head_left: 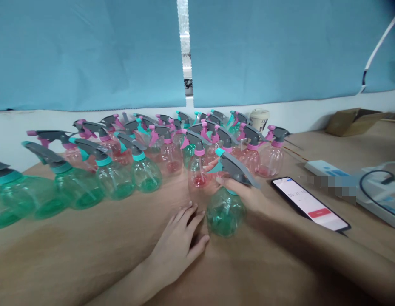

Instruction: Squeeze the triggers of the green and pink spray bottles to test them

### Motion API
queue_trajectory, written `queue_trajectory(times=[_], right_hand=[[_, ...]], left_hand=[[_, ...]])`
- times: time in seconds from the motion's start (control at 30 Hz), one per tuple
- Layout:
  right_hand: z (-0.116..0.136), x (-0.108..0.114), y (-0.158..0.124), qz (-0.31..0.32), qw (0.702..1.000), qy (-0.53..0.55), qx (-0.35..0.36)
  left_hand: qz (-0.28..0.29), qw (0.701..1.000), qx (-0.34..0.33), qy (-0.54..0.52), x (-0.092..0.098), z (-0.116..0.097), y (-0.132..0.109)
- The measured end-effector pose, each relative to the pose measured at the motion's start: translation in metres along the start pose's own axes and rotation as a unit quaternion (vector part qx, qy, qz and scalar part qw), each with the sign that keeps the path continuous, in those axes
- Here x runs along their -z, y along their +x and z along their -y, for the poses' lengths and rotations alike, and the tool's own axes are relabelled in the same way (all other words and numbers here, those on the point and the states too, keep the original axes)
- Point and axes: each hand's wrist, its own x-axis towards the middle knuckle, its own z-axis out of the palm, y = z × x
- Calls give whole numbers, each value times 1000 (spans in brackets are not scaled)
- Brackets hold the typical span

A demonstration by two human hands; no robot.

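A green spray bottle [225, 212] with a grey head and teal trigger stands on the brown table [72, 263] in front of me. My right hand [245, 191] is wrapped round its neck just under the spray head, fingers near the trigger. My left hand [181, 242] lies flat on the table just left of the bottle's base, fingers spread, holding nothing. Behind them stand several more spray bottles, green ones [114, 178] to the left and pink ones [270, 159] in the middle and right.
A phone [310, 204] with a lit screen lies to the right of the bottle. Further right are a white power strip [328, 168] and a black cable [376, 178]. A paper cup [259, 119] and a cardboard box [353, 121] sit at the back, below blue curtains.
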Motion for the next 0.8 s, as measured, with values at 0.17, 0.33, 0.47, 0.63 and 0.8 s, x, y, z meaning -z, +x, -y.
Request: queue_trajectory(times=[0.17, 0.33, 0.47, 0.63, 0.8], right_hand=[[-6, -4, -3, 26, 998, 44, 23], [-9, -4, -3, 47, 997, 53, 10], [-1, -2, -2, 70, 995, 62, 20], [0, -2, -2, 65, 997, 44, 8], [-5, -4, -2, 63, 995, 76, 22]], left_hand=[[-5, 1000, -6, -5, 0, 0, -1], [-9, 1000, -7, -14, 1, 0, -1], [-13, 1000, -4, -20, 0, 0, -1], [-11, 1000, -8, -16, -2, 2, -2], [-9, 1000, -6, -13, -1, 1, -2]])
